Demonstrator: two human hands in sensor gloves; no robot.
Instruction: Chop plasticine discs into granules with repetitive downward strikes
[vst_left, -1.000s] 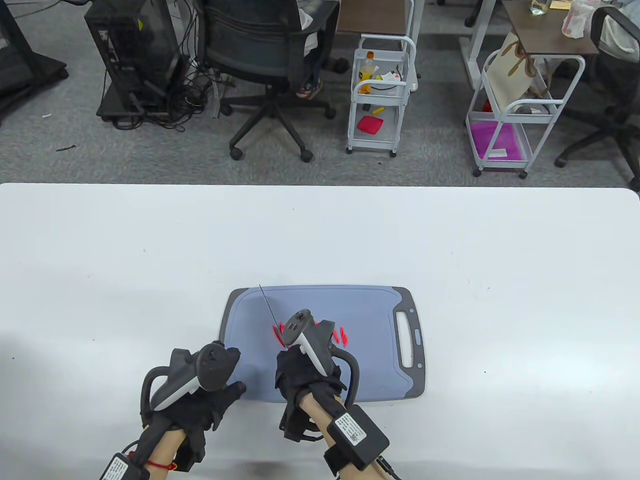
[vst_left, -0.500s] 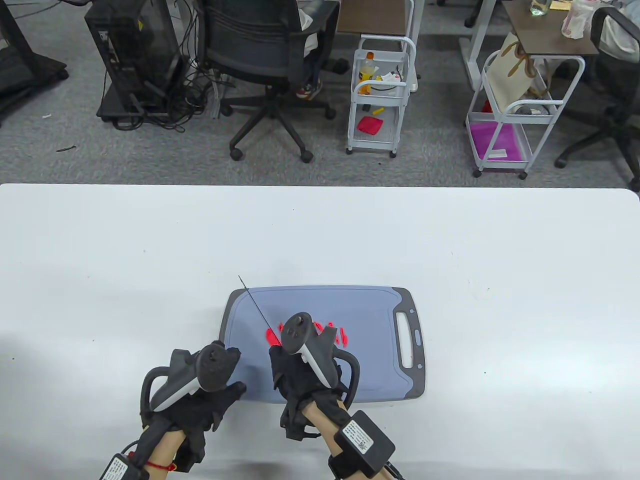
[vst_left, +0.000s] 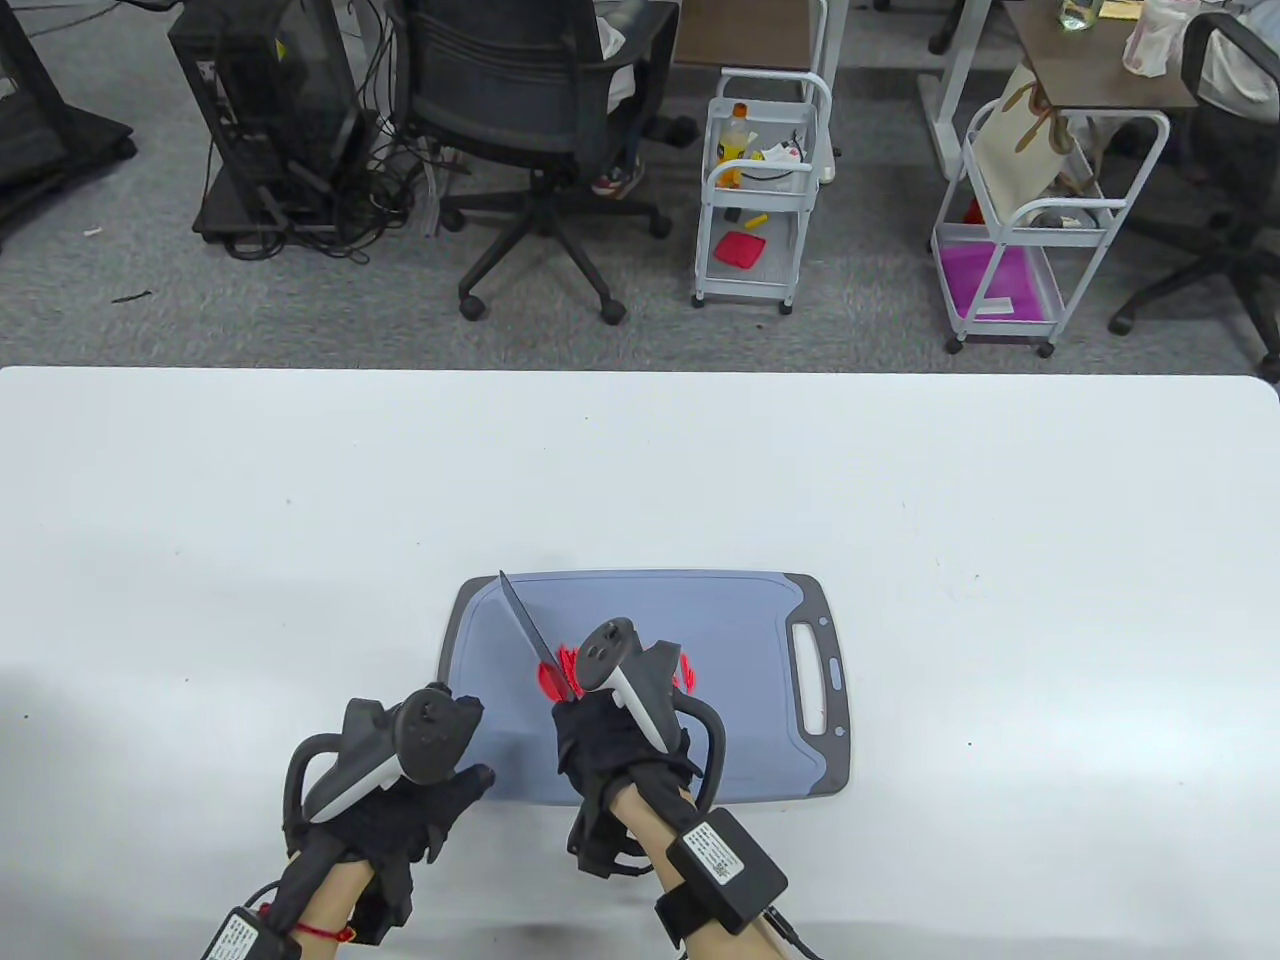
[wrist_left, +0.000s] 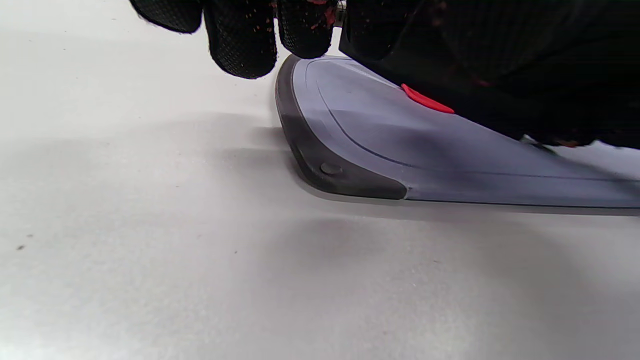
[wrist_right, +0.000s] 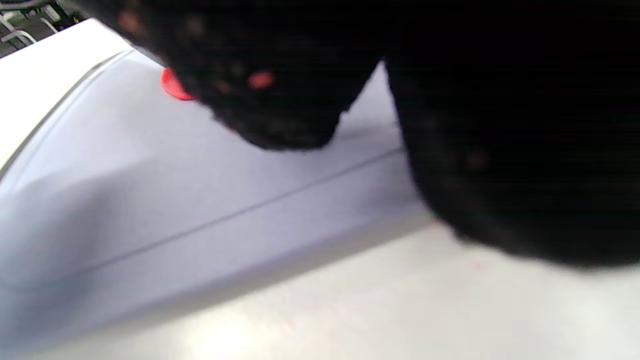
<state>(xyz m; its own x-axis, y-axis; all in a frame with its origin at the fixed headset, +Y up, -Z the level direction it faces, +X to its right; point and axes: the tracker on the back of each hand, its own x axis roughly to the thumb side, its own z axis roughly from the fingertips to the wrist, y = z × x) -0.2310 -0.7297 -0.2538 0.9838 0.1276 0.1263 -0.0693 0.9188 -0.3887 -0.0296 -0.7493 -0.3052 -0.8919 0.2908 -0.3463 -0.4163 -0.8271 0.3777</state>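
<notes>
A blue-grey cutting board (vst_left: 720, 620) lies on the white table. Red plasticine pieces (vst_left: 552, 678) sit near the board's middle, partly hidden by my right hand; more red bits (vst_left: 686, 672) show to its right. My right hand (vst_left: 610, 740) grips a knife (vst_left: 525, 618) whose blade points up-left over the plasticine. My left hand (vst_left: 425, 790) rests at the board's near left corner, holding nothing that shows. In the left wrist view the board's corner (wrist_left: 320, 170) and a red piece (wrist_left: 425, 100) show. The right wrist view is blurred, showing the board (wrist_right: 200, 200) and a red piece (wrist_right: 172, 86).
The white table (vst_left: 200, 520) stretches wide to the left, right and far side of the board. The board's handle slot (vst_left: 810, 675) is on its right end. Chairs, carts and a computer tower stand on the floor beyond the table's far edge.
My right hand with the knife swung left and then back to the right over the plasticine; the blade now shows a wider face. My left hand has stayed put.
</notes>
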